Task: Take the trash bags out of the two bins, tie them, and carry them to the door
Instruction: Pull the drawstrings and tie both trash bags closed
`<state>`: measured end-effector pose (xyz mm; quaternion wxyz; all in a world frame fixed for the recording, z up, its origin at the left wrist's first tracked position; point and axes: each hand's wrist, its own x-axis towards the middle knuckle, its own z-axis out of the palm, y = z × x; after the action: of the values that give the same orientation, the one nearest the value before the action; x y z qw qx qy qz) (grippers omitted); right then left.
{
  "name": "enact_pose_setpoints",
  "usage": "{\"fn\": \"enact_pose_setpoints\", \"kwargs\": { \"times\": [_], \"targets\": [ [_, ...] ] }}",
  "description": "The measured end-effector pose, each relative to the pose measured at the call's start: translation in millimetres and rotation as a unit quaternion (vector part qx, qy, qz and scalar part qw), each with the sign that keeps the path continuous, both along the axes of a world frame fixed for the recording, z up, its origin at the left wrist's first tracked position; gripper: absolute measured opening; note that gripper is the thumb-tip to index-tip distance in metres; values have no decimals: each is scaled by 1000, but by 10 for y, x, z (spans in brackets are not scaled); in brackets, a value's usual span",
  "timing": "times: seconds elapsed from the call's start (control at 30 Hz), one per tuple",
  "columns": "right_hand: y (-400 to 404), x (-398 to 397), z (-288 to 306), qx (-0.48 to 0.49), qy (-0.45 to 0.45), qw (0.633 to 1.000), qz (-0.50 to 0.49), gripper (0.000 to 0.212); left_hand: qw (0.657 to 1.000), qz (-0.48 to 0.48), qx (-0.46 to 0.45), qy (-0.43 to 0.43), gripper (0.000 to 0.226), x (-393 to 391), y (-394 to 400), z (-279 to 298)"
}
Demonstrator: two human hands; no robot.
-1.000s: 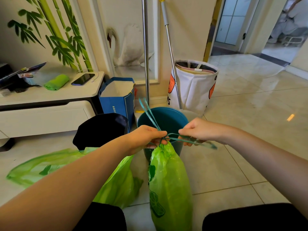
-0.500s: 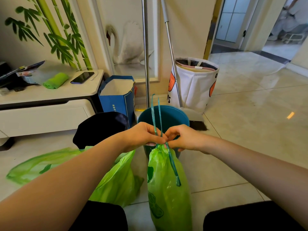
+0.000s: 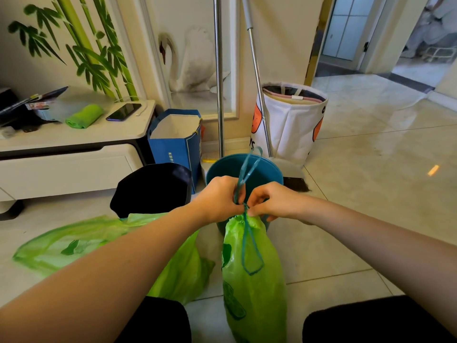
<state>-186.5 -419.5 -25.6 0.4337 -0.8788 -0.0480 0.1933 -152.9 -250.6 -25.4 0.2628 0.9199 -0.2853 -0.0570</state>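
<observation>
The green trash bag point(image 3: 252, 280) hangs upright in the middle of the view, between the person's knees and just in front of the teal bin point(image 3: 243, 169). Its mouth is gathered tight at the top, where a teal drawstring point(image 3: 247, 169) comes out. One loop of the string rises above the hands, across the bin's opening; another loop hangs down the front of the bag. The left hand point(image 3: 218, 196) is clenched on the string at the bag's neck, fingers curled in around it. The right hand point(image 3: 270, 203) meets it from the other side, thumb and fingertips pinched on the same knot point, the two hands touching or nearly so. Whether the knot is fully pulled tight is hard to tell, since the fingers cover it.

A second green bag point(image 3: 103, 241) lies slack and open on the tiled floor point(image 3: 371, 194) to the left, partly under the left forearm, with the black bin point(image 3: 153, 189) just behind it. Beyond the bins stand a blue paper bag point(image 3: 175, 147), a white fabric basket point(image 3: 291, 122) and two pole handles against the wall. On the low white cabinet point(image 3: 74, 154) at left lie a phone point(image 3: 123, 111) and a rolled green cloth point(image 3: 84, 116)
</observation>
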Motion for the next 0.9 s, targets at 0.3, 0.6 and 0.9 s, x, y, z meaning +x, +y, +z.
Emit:
{"fn": "enact_pose_setpoints", "kwargs": {
  "times": [0.3, 0.6, 0.9],
  "targets": [
    [-90, -19, -33, 36, 61, 996, -63, 15, 995, -23, 12, -97, 19, -82, -8, -83],
    [-72, -13, -72, 46, 24, 998, -36, 12, 993, -57, 3, -107, 20, -8, 48, -180],
    [-72, 72, -98, 115, 49, 987, -101, 6, 996, -31, -79, -30, 13, 6, 38, -141]
  ]
}}
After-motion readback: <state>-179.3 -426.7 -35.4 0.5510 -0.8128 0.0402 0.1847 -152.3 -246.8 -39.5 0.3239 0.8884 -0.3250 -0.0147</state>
